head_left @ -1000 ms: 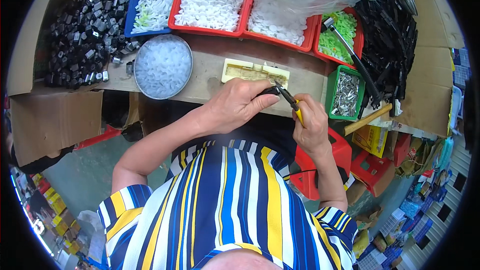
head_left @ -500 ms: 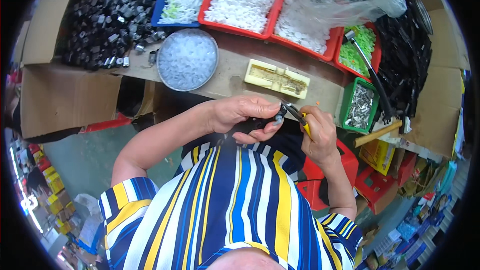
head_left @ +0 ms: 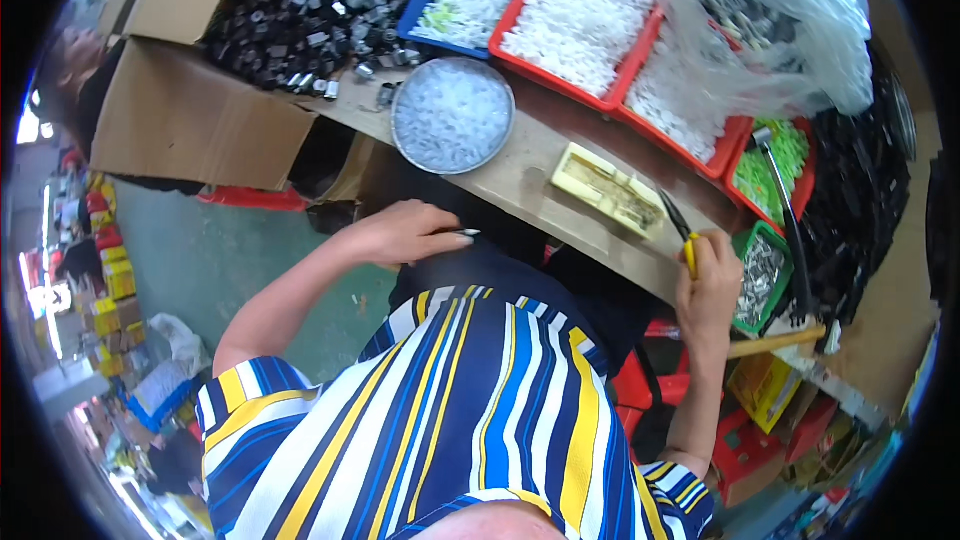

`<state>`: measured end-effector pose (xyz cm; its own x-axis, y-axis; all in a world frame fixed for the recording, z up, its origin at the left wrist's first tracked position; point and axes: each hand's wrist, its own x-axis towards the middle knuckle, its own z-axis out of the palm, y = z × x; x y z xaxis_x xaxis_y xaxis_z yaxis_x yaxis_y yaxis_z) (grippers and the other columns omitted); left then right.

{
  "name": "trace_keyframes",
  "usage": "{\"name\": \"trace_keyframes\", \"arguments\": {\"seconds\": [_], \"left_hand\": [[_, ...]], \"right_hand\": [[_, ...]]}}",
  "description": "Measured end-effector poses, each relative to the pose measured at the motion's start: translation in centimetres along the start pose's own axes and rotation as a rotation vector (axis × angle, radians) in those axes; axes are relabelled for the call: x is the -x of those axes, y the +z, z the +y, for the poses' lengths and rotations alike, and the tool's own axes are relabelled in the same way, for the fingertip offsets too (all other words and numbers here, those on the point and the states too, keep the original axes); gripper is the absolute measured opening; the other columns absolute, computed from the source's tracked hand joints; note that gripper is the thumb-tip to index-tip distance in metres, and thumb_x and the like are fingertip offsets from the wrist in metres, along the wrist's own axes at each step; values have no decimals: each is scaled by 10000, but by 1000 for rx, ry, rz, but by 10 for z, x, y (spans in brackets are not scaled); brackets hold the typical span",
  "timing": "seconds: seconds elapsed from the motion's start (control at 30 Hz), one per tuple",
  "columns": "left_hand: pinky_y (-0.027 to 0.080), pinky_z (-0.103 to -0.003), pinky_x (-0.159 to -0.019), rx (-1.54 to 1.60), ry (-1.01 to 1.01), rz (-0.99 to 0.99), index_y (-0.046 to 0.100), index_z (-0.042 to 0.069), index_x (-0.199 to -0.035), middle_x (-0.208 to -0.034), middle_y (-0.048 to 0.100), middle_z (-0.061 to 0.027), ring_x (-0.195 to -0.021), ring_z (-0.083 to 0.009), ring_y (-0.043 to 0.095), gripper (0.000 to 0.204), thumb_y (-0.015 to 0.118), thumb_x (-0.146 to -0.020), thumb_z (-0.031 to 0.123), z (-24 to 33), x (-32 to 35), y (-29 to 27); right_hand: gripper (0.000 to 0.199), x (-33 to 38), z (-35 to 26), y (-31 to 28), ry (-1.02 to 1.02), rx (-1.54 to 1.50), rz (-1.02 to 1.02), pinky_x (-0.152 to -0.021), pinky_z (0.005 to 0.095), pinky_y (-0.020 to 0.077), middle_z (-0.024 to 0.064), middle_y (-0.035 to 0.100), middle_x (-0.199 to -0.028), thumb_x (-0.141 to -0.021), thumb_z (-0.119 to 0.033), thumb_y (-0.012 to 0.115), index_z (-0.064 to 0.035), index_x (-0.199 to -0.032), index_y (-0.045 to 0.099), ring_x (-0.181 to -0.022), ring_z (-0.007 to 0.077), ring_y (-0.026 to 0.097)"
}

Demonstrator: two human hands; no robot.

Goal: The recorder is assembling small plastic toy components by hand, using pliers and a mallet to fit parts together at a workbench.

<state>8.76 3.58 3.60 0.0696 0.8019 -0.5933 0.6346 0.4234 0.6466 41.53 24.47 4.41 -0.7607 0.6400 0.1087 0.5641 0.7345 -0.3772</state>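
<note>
Hands have parted since half a second ago, left drawn off over the lap

In the head view, the left hand point(head_left: 415, 230) has gone leftward, away from the pliers point(head_left: 690, 256), and the whole bench sits more tilted as the camera turned. The step in hand looks like a break between bouts of plier work; using the pliers again would call for bringing both hands together and a steady hold.

The left thumb and forefinger pinch a small piece point(head_left: 469, 232), in front of the bench edge; only its pale tip shows, the rest too blurred to read. The right hand point(head_left: 710, 280) is curled round the pliers' yellow grips, their dark nose pointing up beside the cream block point(head_left: 600, 190); whether that nose is parted, I cannot tell.
</note>
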Motion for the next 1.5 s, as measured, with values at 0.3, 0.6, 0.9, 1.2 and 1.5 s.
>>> {"name": "trace_keyframes", "arguments": {"seconds": [0.3, 0.6, 0.9, 1.2, 1.5], "left_hand": [[505, -452, -728, -272, -73, 983, 663, -18, -929, -889, 637, -194, -836, -392, 638, 91, 645, -858, 36, -31, 36, -16], [505, -416, -865, -316, 143, 983, 600, 34, -1224, -1164, 594, -181, -1066, -382, 596, 398, 620, -835, -50, -61, -11, -68], [487, -422, -755, -181, 182, 890, 594, 52, -1279, -1003, 535, -156, -874, -346, 606, 378, 634, -903, 46, -81, -20, -85], [477, -263, -596, 29, 154, 868, 643, 4, -1210, -978, 580, -95, -681, -149, 570, 406, 679, -806, -14, -87, -8, -92], [480, -193, -676, 547, 145, 1055, 671, -40, -1154, -1105, 563, -31, -811, -54, 549, 346, 643, -815, -99, -96, 3, -74]], "right_hand": [[412, -18, 5, -24, -61, 210, -297, -946, 440, 398, 161, 525, -1203, -785, -86, 690, -5, -1165, 557, -1120, 338, 510], [389, -58, -27, -50, -165, 181, -311, -977, 453, 384, 158, 542, -1226, -775, -106, 719, -27, -1134, 590, -1148, 344, 512], [204, -146, -89, -32, -227, 89, -151, -868, 433, 439, 114, 611, -1039, -850, -117, 674, -48, -1037, 630, -996, 298, 584], [137, -295, -74, -8, -264, -25, 196, -767, 475, 515, 219, 624, -956, -864, -51, 636, 24, -978, 633, -874, 428, 633], [357, -413, -19, 1, -13, 319, 384, -809, 494, 553, 281, 669, -1017, -887, -299, 687, 11, -1019, 567, -935, 442, 670]]}}
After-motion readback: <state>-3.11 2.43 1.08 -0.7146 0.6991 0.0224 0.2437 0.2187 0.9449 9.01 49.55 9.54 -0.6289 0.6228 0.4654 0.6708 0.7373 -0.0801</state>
